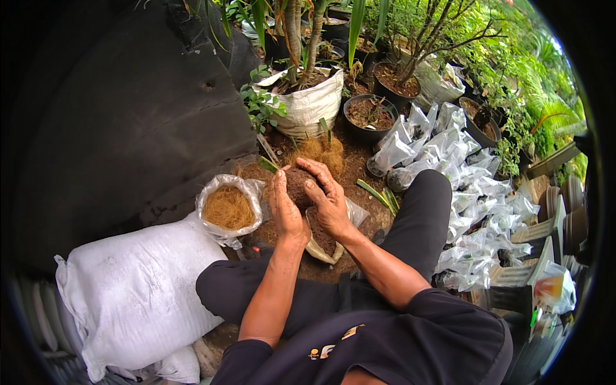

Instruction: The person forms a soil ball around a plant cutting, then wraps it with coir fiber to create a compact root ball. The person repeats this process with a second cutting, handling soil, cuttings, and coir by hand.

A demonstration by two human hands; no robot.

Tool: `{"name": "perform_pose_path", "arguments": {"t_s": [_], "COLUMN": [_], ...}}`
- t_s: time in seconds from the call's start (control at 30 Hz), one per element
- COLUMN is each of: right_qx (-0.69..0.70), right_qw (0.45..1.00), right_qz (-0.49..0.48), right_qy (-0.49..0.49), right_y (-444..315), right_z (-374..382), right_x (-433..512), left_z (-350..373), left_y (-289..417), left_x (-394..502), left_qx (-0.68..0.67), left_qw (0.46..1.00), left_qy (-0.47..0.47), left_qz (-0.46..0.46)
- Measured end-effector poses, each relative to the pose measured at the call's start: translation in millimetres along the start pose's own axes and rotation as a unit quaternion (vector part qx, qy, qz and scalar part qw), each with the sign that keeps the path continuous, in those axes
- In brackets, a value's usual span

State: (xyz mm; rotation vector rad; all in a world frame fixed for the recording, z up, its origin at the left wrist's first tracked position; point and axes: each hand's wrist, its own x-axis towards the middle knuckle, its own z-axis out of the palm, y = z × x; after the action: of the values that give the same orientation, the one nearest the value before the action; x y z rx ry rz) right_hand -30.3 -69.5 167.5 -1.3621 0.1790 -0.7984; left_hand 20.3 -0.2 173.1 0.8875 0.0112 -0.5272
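Note:
Between my left hand (285, 207) and my right hand (329, 199) is a rounded clump of dark soil (299, 186), cupped from both sides. Mud coats my fingers. A green leaf cutting (268, 164) sticks out by my left fingertips; whether it is set in the clump, I cannot tell. Under my hands an open bag of soil (321, 233) rests on the ground, partly hidden by them. Just beyond my fingertips stand fibre-wrapped balls (331, 156) with short green leaf pieces poking up. Left of my left hand, a clear plastic bag (257, 204) holds brown fibre (228, 208).
A stuffed white sack (144, 293) lies at my left. Cut leaf strips (378, 193) lie near my right knee. Many clear plastic plant bags (462, 192) crowd the right side. Ahead are a white grow bag (308, 108) and black pots (370, 118). A dark panel (144, 110) borders the left.

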Motion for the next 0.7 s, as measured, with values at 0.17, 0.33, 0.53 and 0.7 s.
{"name": "perform_pose_path", "arguments": {"t_s": [0.17,0.33,0.53,0.7], "right_qx": [0.116,0.101,0.090,0.194], "right_qw": [0.978,0.982,0.984,0.959], "right_qz": [0.162,0.117,0.123,0.147], "right_qy": [0.059,0.109,0.095,0.143], "right_y": [4.1,-0.3,-3.2,4.8], "right_z": [20.9,31.3,27.6,20.1], "right_x": [0.1,-1.4,-3.9,-3.5], "left_z": [-14.0,-19.1,-12.1,-1.3], "left_y": [-10.2,-8.2,1.9,-5.8], "left_x": [6.3,18.1,17.9,5.8], "left_qx": [0.039,0.137,0.195,0.097], "left_qw": [0.993,0.970,0.962,0.985], "left_qy": [0.034,-0.008,-0.034,0.019], "left_qz": [0.102,0.201,0.188,0.142]}}
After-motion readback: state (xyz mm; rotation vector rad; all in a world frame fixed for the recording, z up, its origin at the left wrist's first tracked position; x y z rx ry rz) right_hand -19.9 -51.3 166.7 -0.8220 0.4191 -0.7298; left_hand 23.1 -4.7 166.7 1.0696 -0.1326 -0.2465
